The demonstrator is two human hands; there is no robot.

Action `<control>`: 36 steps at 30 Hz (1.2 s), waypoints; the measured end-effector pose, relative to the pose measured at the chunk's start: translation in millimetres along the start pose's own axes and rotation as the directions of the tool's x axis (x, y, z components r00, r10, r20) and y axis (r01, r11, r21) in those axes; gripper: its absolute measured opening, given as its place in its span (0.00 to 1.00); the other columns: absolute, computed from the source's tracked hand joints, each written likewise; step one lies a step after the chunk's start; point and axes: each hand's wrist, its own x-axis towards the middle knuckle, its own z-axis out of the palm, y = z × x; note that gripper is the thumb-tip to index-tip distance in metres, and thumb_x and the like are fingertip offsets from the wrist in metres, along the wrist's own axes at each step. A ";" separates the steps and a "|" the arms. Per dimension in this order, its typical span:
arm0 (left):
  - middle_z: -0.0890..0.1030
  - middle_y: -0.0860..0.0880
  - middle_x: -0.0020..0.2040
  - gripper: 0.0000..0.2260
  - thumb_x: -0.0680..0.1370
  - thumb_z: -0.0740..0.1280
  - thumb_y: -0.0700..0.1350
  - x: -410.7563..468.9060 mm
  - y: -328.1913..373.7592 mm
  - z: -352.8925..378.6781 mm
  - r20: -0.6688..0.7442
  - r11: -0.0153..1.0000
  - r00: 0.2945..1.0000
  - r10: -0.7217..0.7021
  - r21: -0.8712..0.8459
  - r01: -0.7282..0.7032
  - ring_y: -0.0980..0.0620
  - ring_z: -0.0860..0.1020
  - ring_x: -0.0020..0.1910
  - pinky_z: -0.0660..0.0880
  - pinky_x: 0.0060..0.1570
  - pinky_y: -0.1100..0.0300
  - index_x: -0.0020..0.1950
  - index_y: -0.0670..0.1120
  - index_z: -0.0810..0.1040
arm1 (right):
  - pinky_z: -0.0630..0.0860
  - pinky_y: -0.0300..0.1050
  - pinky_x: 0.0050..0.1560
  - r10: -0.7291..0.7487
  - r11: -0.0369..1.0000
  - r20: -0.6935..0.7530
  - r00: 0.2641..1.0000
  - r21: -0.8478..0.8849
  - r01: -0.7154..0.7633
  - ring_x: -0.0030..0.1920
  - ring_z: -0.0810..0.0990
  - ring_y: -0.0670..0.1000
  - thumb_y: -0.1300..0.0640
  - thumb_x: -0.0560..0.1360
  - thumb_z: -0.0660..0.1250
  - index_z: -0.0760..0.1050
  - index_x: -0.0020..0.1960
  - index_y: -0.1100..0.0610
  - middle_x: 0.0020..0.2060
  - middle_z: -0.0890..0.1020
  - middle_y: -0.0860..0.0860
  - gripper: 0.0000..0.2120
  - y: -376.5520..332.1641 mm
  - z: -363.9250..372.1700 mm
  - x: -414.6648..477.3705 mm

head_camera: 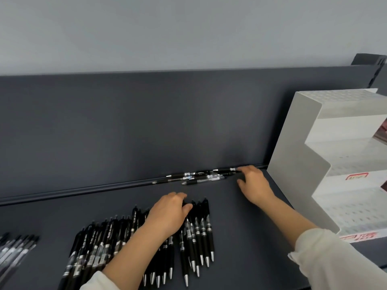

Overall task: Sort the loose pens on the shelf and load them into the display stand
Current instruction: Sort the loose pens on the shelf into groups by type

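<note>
A row of black pens (117,237) lies side by side on the dark shelf (240,237), tips toward me. My left hand (169,214) rests palm down on the right part of this row, fingers curled over the pen caps. Several more black pens (201,176) lie in a loose heap along the shelf's back edge. My right hand (254,184) reaches to the right end of that heap, its fingertips touching a pen there. The white stepped display stand (297,155) is at the right, and its hole-pattern tiers hold no pens that I can see.
A second bunch of greyish pens (14,248) lies at the far left edge. The shelf's dark back panel (125,126) rises behind everything, with a raised lip at its foot. Red labels mark the stand's front edges.
</note>
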 end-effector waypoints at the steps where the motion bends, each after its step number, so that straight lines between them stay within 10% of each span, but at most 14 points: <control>1: 0.75 0.49 0.61 0.21 0.80 0.60 0.55 0.3 -0.4 -0.6 -0.009 1.000 1.000 0.008 0.003 -0.008 0.50 0.73 0.60 0.73 0.58 0.56 0.71 0.49 0.67 | 0.69 0.53 0.64 0.012 1.000 0.001 1.000 -0.022 -0.012 0.65 0.69 0.58 0.60 0.76 0.63 0.69 0.68 0.58 0.65 0.71 0.56 0.20 4.7 -2.6 8.0; 11: 0.73 0.50 0.60 0.18 0.80 0.61 0.53 20.0 -20.9 -18.4 -0.173 0.993 0.985 -0.003 0.114 0.023 0.49 0.70 0.61 0.73 0.57 0.54 0.69 0.49 0.71 | 0.66 0.55 0.63 0.022 0.943 0.043 0.999 -0.334 -0.006 0.62 0.66 0.57 0.54 0.80 0.57 0.71 0.67 0.53 0.60 0.71 0.54 0.16 20.2 6.2 32.7; 26: 0.73 0.48 0.62 0.15 0.79 0.62 0.49 58.6 -40.0 -12.3 -0.206 0.950 0.975 -0.083 0.278 0.140 0.46 0.71 0.61 0.72 0.53 0.51 0.64 0.46 0.74 | 0.73 0.48 0.46 0.079 0.996 -0.127 0.989 0.051 -0.073 0.49 0.73 0.55 0.62 0.74 0.69 0.80 0.47 0.58 0.44 0.75 0.52 0.03 31.9 9.0 -8.3; 36: 0.76 0.49 0.59 0.14 0.79 0.61 0.41 86.2 -11.7 -14.8 -0.136 0.881 0.969 0.206 0.456 -0.124 0.47 0.71 0.60 0.70 0.53 0.54 0.64 0.47 0.73 | 0.69 0.43 0.47 0.138 0.983 -0.090 0.986 0.137 -0.125 0.49 0.72 0.51 0.63 0.74 0.68 0.76 0.48 0.58 0.44 0.74 0.49 0.04 28.3 4.1 -22.2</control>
